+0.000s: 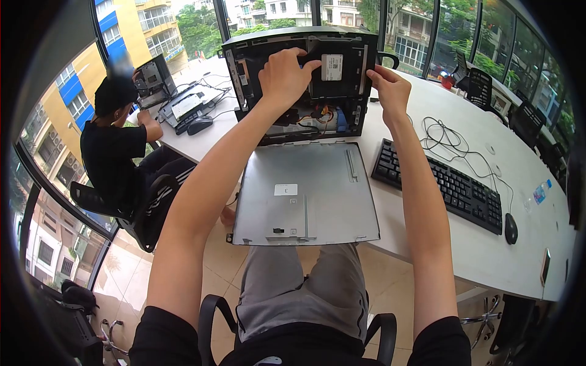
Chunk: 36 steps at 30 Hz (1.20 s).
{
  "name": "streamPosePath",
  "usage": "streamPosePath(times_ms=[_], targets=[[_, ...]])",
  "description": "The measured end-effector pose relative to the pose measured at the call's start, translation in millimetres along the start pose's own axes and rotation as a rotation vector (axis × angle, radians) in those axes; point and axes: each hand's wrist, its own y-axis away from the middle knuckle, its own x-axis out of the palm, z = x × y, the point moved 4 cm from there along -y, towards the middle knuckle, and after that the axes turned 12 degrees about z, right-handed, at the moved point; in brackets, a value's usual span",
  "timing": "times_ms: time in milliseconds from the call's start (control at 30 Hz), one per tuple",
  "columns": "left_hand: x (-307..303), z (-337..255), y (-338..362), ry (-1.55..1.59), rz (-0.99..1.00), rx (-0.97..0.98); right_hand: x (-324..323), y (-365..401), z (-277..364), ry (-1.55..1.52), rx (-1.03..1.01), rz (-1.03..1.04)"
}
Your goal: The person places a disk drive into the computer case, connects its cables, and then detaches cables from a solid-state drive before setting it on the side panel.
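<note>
An opened black desktop computer case [293, 35] stands upright on the table, its inside facing me. My left hand [285, 79] reaches into its upper part, thumb and index finger apart, beside a drive with a white label [332, 67]. No object shows in that hand. My right hand [390, 88] has its thumb and fingertips on the right edge of the case, seemingly pinching it. Below, coloured wires [323, 116] are visible inside. The grey metal side panel [323, 201] lies flat in front of the case, overhanging the table edge above my lap.
A black keyboard [452, 189] and its cable lie right of the panel. Farther right are a mouse [511, 229], a water bottle [540, 193] and a phone [545, 266]. At left, a seated person [113, 146] handles another opened computer [155, 82].
</note>
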Motion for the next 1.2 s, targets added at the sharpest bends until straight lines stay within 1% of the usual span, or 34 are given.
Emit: streamPosePath(times_ms=[33, 100, 300, 400, 433, 533, 633, 733, 833, 900, 933, 1000, 1067, 1100, 1200], targets=[[-1.2, 0.4, -0.5, 0.012, 0.007, -0.006, -1.1, -0.7, -0.8, -0.045, 0.004, 0.017], [-2.7, 2.1, -1.3, 0.037, 0.021, -0.018, -5.1, -2.7, -1.0, -0.039, 0.002, 0.031], [-8.5, 1.0, 1.6, -0.027, -0.022, -0.014, -7.7, -4.9, -2.0, -0.159, 0.058, 0.069], [-11.9, 6.9, 2.9, 0.057, 0.037, -0.026, -3.6, -2.7, -2.9, -0.177, 0.074, 0.071], [-10.6, 8.2, 4.0, 0.09, 0.021, 0.02, -1.9, -1.7, -1.2, -0.166, 0.076, 0.06], [-0.2, 12.2, 1.4, 0.195, 0.032, 0.054, -2.0, 0.0, -0.3, -0.178, 0.075, 0.067], [14.4, 21.0, -1.8, 0.477, 0.093, 0.032, -2.0, 1.6, 5.1, -0.221, 0.081, 0.076], [11.1, 16.6, 5.4, 0.468, 0.002, 0.074, -2.8, 0.8, 7.9, -0.227, 0.093, 0.068], [-5.5, 6.2, 24.7, 0.577, 0.026, 0.03, -4.1, -3.9, 3.4, -0.206, 0.083, 0.045], [-14.4, 4.4, 34.2, 0.635, 0.004, 0.048, -9.5, -6.7, 6.7, -0.164, 0.067, 0.03], [-19.1, 4.1, 39.3, 0.665, -0.005, 0.055, -13.6, -7.4, 11.4, -0.099, 0.054, 0.039], [-28.7, 3.9, 52.5, 0.729, 0.053, 0.025, -20.6, -10.8, 27.7, -0.087, 0.012, 0.002], [-36.6, 2.4, 70.2, 0.845, 0.104, -0.012, -21.3, -2.9, 62.5, -0.029, -0.076, 0.059], [-39.3, 3.2, 78.6, 0.832, 0.154, -0.055, -21.6, -3.0, 75.0, 0.001, -0.153, 0.137], [-35.1, 9.9, 103.9, 0.918, 0.28, -0.181, -1.9, 33.9, 135.4, 0.233, -0.257, 0.361]])
